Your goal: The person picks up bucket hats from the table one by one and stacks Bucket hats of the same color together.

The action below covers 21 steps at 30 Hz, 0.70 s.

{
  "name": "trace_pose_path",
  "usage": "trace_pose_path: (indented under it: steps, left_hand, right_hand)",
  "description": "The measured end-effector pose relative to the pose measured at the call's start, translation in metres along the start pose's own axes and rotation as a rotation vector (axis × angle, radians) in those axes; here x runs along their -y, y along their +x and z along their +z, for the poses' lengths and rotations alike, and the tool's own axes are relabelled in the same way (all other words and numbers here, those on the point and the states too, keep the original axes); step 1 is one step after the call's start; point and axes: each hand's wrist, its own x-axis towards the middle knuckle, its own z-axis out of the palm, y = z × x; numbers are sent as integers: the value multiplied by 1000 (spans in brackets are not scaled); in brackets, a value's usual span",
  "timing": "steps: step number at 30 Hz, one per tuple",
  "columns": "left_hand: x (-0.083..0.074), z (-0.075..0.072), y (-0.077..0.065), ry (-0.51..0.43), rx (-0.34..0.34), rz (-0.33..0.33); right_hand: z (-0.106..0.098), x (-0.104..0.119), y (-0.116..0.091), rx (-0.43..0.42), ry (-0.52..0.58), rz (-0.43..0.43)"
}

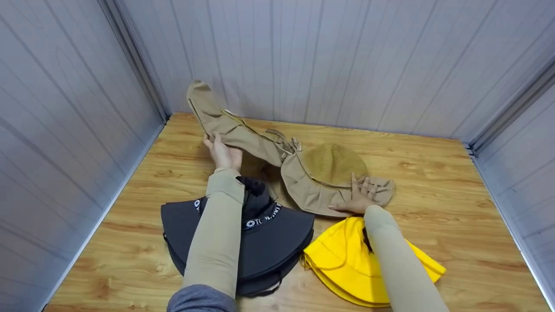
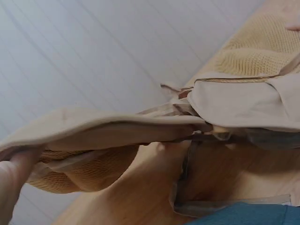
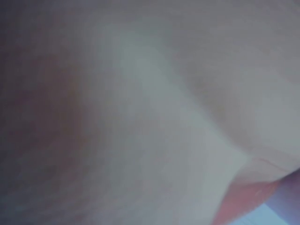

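Note:
My left hand (image 1: 223, 154) grips the edge of a beige wide-brimmed sun hat (image 1: 217, 117), holding its brim raised and tilted near the back wall. In the left wrist view, a tan knit crown (image 2: 103, 168) hangs beneath that brim. To the right lies another beige sun hat (image 1: 299, 182) with its knit crown (image 1: 336, 162) upward. Across its brim rests my right hand (image 1: 357, 199), fingers spread. Thin ties (image 1: 284, 143) bunch where the two hats meet. Only a close, blurred surface fills most of the right wrist view.
A black hat (image 1: 277, 242) with a lettered band lies under my left forearm. Beneath the right forearm is a yellow hat (image 1: 334, 264) with a cord. Pale panel walls (image 1: 295, 60) enclose the wood-grain surface (image 1: 468, 242) at the back and sides.

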Motion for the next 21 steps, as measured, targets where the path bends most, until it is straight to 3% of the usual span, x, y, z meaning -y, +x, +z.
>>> trace_pose_path:
  steps: [10, 15, 21]
  left_hand:
    - [4, 4, -6, -105, 21, -1]
    - [5, 16, -9, -169, 61, 24]
    - [10, 33, -15, -223, 84, 1]
  right_hand:
    - [-4, -1, -7, 52, 61, -12]
    - [-8, 2, -6, 44, 54, -12]
    - [-11, 0, -2, 34, -11, 1]
